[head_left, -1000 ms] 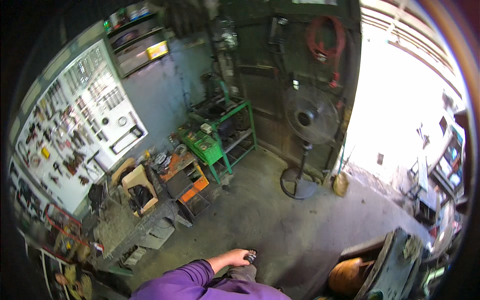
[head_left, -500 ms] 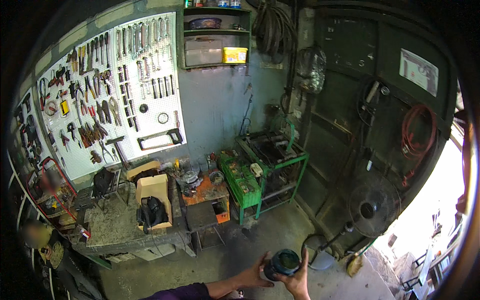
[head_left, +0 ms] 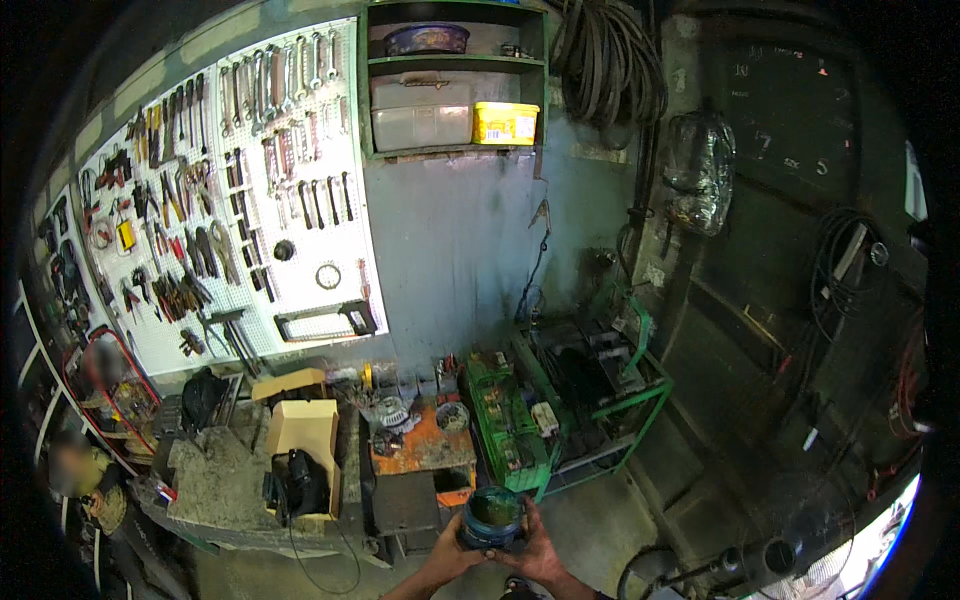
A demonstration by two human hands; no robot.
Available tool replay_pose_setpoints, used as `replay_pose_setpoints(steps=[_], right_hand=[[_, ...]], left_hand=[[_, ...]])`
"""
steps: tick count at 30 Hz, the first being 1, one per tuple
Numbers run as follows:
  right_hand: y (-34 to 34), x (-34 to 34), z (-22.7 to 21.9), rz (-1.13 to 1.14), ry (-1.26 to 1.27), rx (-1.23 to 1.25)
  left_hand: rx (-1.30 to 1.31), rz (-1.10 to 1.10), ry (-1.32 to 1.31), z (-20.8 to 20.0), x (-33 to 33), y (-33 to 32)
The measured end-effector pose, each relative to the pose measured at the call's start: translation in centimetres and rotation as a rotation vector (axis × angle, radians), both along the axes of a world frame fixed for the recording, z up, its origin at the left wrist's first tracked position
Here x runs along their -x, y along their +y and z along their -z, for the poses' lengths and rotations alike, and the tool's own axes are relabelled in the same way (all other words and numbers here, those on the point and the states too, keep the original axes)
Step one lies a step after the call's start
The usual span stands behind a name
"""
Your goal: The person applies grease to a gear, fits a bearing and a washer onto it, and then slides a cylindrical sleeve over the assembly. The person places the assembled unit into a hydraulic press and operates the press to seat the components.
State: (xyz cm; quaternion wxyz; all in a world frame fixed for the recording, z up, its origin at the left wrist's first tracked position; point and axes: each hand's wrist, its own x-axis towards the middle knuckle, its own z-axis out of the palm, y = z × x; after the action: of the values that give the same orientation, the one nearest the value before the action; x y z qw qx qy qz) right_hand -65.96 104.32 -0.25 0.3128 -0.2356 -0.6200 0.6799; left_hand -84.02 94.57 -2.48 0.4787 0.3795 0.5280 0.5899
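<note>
Between my two hands sits a dark, bluish round tub (head_left: 492, 535), held upright with its open top facing up. Something greenish shows inside it, but I cannot make out what. My left hand (head_left: 450, 550) is wrapped around the tub's left side. On its right side my right hand (head_left: 541, 550) grips it, fingers reaching underneath and thumb up along the wall. Just beyond the tub are a small orange bench (head_left: 400, 462) with metal parts on top and a green case-like unit (head_left: 512, 440).
A worn workbench (head_left: 215, 480) at left carries an open cardboard box (head_left: 302, 425) with a black corded item. A green metal cart (head_left: 655, 425) stands right of centre, with a fan (head_left: 780, 555) at lower right. A person (head_left: 105, 500) is at far left, near the tool pegboard (head_left: 300, 235).
I have moved nearer the benches, and the view has swung so the fan and bright doorway slide right and down. The tub, still in both hands, now appears further left.
</note>
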Motion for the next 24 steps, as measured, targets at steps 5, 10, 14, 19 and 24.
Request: replay_pose_setpoints(steps=[5,10,14,19,24], right_hand=[[9.3,3.5,-0.4,-0.089,-0.084,-0.187],[14.2,6.5,-0.3,-0.225,-0.039,-0.114],[13.7,9.1,1.4,-0.238,-0.078,0.230],[10.7,12.8,5.2,-0.355,-0.042,0.355],[8.2,17.5,6.5,-0.806,-0.105,0.210]], left_hand=[[0.070,-0.025,0.175,-3.0,3.0,6.2],[0.176,0.034,-0.081,-3.2,5.5,7.2],[0.381,0.069,0.081,-2.0,7.6,4.6],[0.324,0.071,0.238,0.5,11.2,-0.3],[0.331,-0.537,0.179,0.2,6.9,-6.8]])
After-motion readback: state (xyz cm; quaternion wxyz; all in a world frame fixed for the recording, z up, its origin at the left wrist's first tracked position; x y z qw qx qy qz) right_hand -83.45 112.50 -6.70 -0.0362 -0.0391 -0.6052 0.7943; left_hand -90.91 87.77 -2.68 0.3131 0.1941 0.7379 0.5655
